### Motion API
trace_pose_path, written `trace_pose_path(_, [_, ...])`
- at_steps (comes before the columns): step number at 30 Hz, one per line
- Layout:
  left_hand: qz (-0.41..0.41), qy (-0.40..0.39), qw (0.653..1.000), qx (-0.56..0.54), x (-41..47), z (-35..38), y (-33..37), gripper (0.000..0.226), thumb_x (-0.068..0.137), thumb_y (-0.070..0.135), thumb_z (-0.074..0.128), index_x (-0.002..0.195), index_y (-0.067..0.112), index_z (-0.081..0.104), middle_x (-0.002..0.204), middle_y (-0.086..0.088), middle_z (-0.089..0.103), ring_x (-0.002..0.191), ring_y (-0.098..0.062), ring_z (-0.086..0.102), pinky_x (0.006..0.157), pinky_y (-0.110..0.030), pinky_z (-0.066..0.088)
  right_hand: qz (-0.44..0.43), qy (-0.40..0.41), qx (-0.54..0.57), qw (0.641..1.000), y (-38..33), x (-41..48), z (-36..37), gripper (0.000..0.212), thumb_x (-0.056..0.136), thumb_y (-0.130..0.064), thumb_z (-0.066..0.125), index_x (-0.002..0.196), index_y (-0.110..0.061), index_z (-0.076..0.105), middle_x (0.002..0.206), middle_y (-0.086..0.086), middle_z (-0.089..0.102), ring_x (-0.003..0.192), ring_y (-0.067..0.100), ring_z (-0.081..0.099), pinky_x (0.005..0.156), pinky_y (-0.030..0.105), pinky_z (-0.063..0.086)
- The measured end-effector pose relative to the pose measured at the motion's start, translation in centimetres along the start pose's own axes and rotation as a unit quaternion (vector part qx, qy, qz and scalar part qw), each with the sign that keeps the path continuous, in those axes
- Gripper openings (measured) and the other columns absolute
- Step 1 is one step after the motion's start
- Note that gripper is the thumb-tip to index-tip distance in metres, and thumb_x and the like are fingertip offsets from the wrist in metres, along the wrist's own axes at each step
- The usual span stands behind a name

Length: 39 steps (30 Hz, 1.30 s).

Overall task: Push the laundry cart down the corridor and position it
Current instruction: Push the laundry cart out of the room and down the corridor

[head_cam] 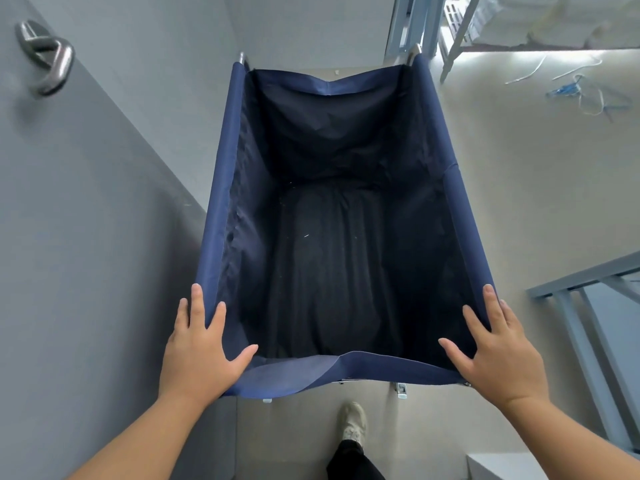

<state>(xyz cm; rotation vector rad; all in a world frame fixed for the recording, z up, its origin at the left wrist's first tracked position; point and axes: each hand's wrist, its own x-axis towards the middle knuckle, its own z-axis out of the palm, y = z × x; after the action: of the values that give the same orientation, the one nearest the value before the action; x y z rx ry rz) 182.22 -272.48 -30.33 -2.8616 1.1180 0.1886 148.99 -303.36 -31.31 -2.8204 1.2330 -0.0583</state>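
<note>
Both hands rest open-fingered on the dark-lined, seemingly empty laundry cart

Left hand and right hand: bare, no rings, no watch, no gloves. Forearms bare to the frame edge, no sleeves visible. Nails short, unpainted. One foot in view: pale, laced shoe, scuffed. Above it, black trouser leg.

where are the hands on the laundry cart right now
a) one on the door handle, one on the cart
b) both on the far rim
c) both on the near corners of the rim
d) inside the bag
c: the left hand and right hand each rest open on a near corner of the blue laundry cart.
</note>
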Motion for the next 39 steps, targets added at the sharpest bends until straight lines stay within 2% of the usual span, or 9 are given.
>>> trace_pose_path(5, [-0.015,-0.019,1.000,-0.004,3.0,-0.1,0.3,0.092,0.062,0.061,0.088,0.132,0.005,0.067,0.167,-0.023,0.022,0.139,-0.052,0.045,0.074,-0.055,0.062,-0.007,-0.011,0.000,1.000,0.4,3.9,0.3,0.075,0.082,-0.068,0.041,0.125,-0.012,0.066,0.161,0.009,0.030,0.136,0.040,0.047,0.068,0.047,0.059])
trace_pose_path(13, [-0.019,-0.008,1.000,-0.005,8.3,-0.5,0.4,0.089,0.062,0.056,0.090,0.131,0.006,0.067,0.167,-0.023,0.020,0.138,-0.051,0.045,0.067,-0.052,0.062,-0.027,0.005,-0.004,1.000,0.0,10.0,0.1,0.071,0.083,-0.063,0.043,0.120,-0.008,0.070,0.158,0.012,0.036,0.132,0.041,0.051,0.067,0.045,0.059])
trace_pose_path(17, [-0.020,-0.005,1.000,-0.004,10.9,-0.8,0.2,0.087,0.061,0.053,0.091,0.131,0.006,0.067,0.167,-0.023,0.020,0.139,-0.051,0.045,0.067,-0.050,0.062,-0.030,0.011,-0.009,0.999,-0.1,12.8,0.4,0.063,0.084,-0.059,0.057,0.119,-0.008,0.070,0.159,0.011,0.035,0.132,0.041,0.050,0.069,0.046,0.059])
trace_pose_path(21, [-0.029,-0.002,1.000,0.004,13.6,-1.0,0.0,0.088,0.065,0.056,0.088,0.134,0.008,0.065,0.170,-0.020,0.015,0.143,-0.048,0.041,0.071,-0.050,0.061,-0.033,0.016,-0.006,0.999,-0.5,15.6,0.7,0.068,0.082,-0.062,0.048,0.119,-0.009,0.069,0.160,0.010,0.034,0.132,0.041,0.049,0.068,0.044,0.058])
trace_pose_path(24, [-0.029,0.000,1.000,0.004,16.0,-1.2,-0.4,0.089,0.064,0.057,0.088,0.135,0.008,0.065,0.170,-0.020,0.014,0.143,-0.048,0.041,0.071,-0.050,0.061,-0.032,0.028,-0.004,0.999,-0.7,17.8,1.1,0.059,0.083,-0.056,0.064,0.120,-0.009,0.069,0.161,0.007,0.031,0.132,0.039,0.049,0.068,0.045,0.058])
trace_pose_path(29, [-0.019,-0.013,1.000,0.008,20.3,-1.6,-0.9,0.091,0.058,0.057,0.092,0.130,0.006,0.069,0.167,-0.023,0.020,0.136,-0.050,0.048,0.063,-0.048,0.061,-0.027,0.022,-0.002,0.999,-1.4,21.7,1.2,0.066,0.082,-0.060,0.050,0.118,-0.009,0.070,0.160,0.008,0.033,0.127,0.038,0.052,0.070,0.044,0.058])
trace_pose_path(32, [-0.015,-0.017,1.000,0.007,23.0,-1.9,-1.2,0.092,0.056,0.057,0.092,0.130,0.006,0.070,0.166,-0.023,0.022,0.135,-0.050,0.050,0.062,-0.047,0.062,-0.027,0.029,-0.005,0.999,-1.7,24.2,1.4,0.058,0.082,-0.052,0.069,0.119,-0.007,0.070,0.162,0.008,0.030,0.126,0.040,0.052,0.069,0.046,0.059])
trace_pose_path(36, [-0.012,-0.021,1.000,0.006,26.4,-2.4,-1.5,0.094,0.055,0.058,0.093,0.129,0.006,0.070,0.166,-0.024,0.023,0.135,-0.050,0.051,0.061,-0.045,0.062,-0.031,0.026,-0.005,0.999,-2.2,27.3,1.4,0.068,0.082,-0.059,0.050,0.118,-0.005,0.070,0.161,0.012,0.032,0.124,0.044,0.053,0.077,0.048,0.058])
trace_pose_path(39, [-0.011,-0.023,1.000,0.005,28.9,-2.8,-1.8,0.093,0.054,0.058,0.093,0.128,0.006,0.070,0.166,-0.024,0.023,0.134,-0.051,0.051,0.061,-0.045,0.062,-0.029,0.027,-0.005,0.999,-2.7,29.7,1.4,0.068,0.079,-0.056,0.054,0.118,-0.004,0.070,0.161,0.012,0.029,0.125,0.045,0.052,0.079,0.051,0.058])
